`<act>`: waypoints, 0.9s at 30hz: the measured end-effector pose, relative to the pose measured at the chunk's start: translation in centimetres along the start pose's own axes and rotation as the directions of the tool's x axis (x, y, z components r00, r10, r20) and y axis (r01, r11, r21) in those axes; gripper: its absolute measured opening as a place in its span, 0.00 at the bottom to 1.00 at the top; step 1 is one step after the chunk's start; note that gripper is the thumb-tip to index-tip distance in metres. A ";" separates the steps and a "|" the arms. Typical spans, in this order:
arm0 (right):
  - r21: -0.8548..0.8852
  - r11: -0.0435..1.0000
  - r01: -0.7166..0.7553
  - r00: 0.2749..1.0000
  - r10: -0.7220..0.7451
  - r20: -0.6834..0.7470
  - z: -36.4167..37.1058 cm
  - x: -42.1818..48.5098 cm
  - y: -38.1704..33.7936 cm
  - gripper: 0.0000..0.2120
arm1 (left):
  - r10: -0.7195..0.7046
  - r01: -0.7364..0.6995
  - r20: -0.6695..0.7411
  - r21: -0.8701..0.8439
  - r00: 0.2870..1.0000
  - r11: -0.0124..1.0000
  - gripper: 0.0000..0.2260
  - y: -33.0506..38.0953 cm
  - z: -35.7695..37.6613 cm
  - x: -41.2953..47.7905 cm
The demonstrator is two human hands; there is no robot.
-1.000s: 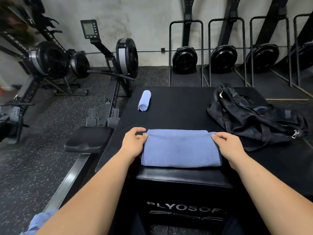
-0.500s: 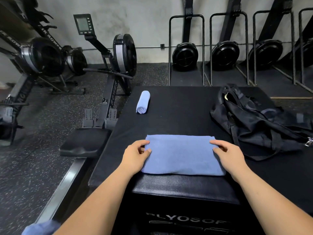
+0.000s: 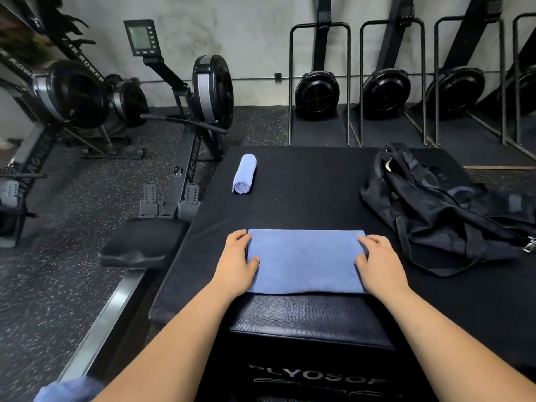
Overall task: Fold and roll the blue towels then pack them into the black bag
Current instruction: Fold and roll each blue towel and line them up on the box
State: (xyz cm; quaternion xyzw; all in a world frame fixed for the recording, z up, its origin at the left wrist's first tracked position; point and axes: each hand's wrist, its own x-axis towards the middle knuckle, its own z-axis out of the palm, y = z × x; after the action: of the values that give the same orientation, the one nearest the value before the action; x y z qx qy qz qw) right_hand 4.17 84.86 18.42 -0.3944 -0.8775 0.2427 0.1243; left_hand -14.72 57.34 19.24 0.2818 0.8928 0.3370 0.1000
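A folded towel [image 3: 306, 261] is pressed flat at the near edge of the table [image 3: 307, 187] by the left hand [image 3: 236, 264] and right hand [image 3: 380, 264], laid open on its ends, so folding is judged done and a tight roll from one end is called for next.

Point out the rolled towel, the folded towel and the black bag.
rolled towel [image 3: 244, 173], head view, middle of the roll.
folded towel [image 3: 306, 261], head view, centre of its top.
black bag [image 3: 441, 216], head view, middle of its body.
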 end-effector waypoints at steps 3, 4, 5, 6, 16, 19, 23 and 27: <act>-0.302 0.953 0.026 0.990 -0.066 -0.121 0.6 -0.5 -1.7 0.24 | 0.082 -0.051 -0.148 0.200 0.986 0.979 0.25 1.5 1.1 -0.5; -0.356 0.930 0.093 0.980 -0.150 -0.135 0.9 -0.5 -2.7 0.24 | 0.149 -0.103 -0.167 0.260 0.974 0.960 0.24 2.4 1.6 -0.5; -0.361 0.916 0.173 0.967 -0.228 -0.115 1.3 -0.5 -3.8 0.23 | 0.207 -0.159 -0.147 0.285 0.967 0.945 0.24 3.6 2.3 -0.4; -0.350 0.900 0.260 0.955 -0.294 -0.045 1.6 -0.6 -4.9 0.24 | 0.244 -0.209 -0.085 0.297 0.966 0.932 0.25 4.8 3.2 -0.2; -0.396 0.839 0.374 0.924 -0.298 0.241 2.5 -1.3 -2.2 0.39 | 0.113 -0.190 0.169 0.571 0.979 0.799 0.39 2.1 4.2 -0.3; -0.387 0.852 0.352 0.931 -0.274 0.243 2.5 -1.5 -2.6 0.39 | 0.113 -0.196 0.177 0.582 0.978 0.789 0.40 2.3 4.1 -0.2; -0.390 0.864 0.318 0.942 -0.242 0.231 2.3 -2.9 -2.6 0.40 | 0.125 -0.191 0.151 0.592 0.981 0.783 0.41 2.2 4.0 -1.2; -0.397 0.883 0.251 0.960 -0.176 0.216 2.2 -5.3 -2.9 0.40 | 0.117 -0.168 0.123 0.615 0.986 0.771 0.39 1.9 4.0 -2.3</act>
State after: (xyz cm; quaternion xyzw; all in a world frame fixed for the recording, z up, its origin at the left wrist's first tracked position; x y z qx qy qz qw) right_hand 4.93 78.54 17.91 -0.2898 -0.9547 0.0662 -0.0145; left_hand -10.50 59.41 17.47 0.3786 0.9253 0.0188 0.0100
